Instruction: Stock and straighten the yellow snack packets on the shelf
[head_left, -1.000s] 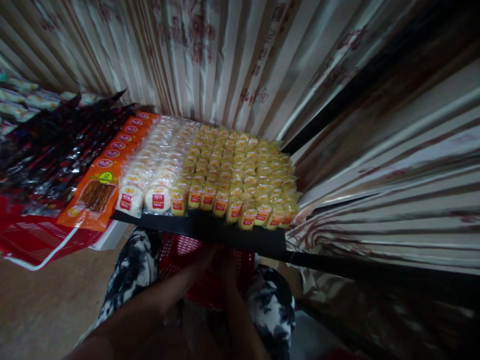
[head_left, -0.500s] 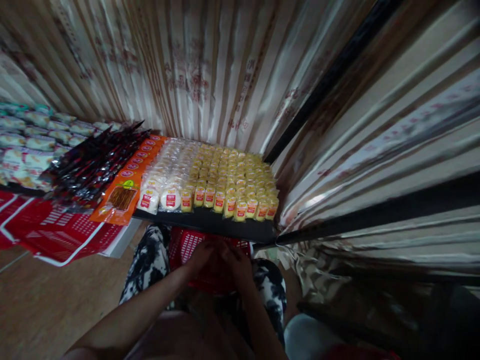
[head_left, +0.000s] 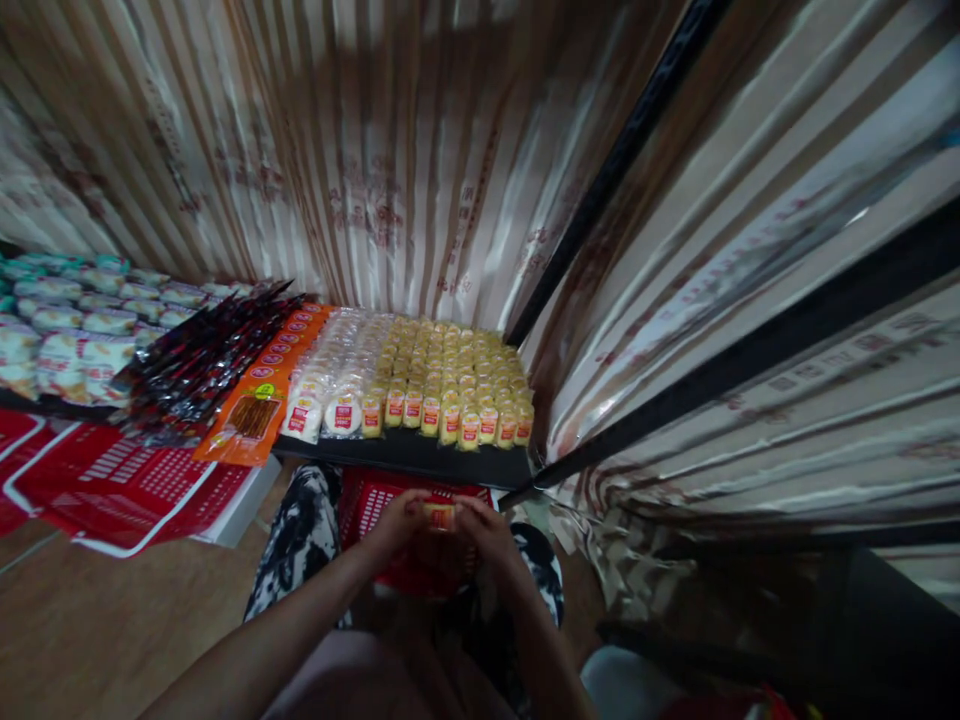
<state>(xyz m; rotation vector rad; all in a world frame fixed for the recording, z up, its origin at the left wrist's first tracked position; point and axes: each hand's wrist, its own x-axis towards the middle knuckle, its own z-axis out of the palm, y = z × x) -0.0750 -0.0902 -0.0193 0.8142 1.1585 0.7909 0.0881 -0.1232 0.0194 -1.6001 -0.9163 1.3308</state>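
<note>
A small yellow wrapped snack (head_left: pixel 440 516) with a red label is held level between my two hands. My left hand (head_left: pixel 399 522) pinches its left end, and my right hand (head_left: pixel 486 528) grips the right end. Just below them, between my knees, is a red plastic basket (head_left: pixel 371 508) with slotted walls; its inside is too dark to make out. In front of the hands, a black shelf (head_left: pixel 420 452) bears rows of similar yellow snacks (head_left: pixel 459 390). Left of these stand clear-wrapped white round snacks (head_left: pixel 345 412).
Orange flat packets (head_left: pixel 251 412), a pile of dark shiny packets (head_left: pixel 210 365) and white bags (head_left: pixel 71 360) line the shelf to the left. Red baskets (head_left: pixel 112 475) stand under it. Pleated curtains (head_left: pixel 420 180) and black poles (head_left: pixel 637 430) bound the back and right.
My hands have come up slightly from low in the basket, and the yellow snack now shows between them. The camera view has shifted a little, so the shelf appears lower.
</note>
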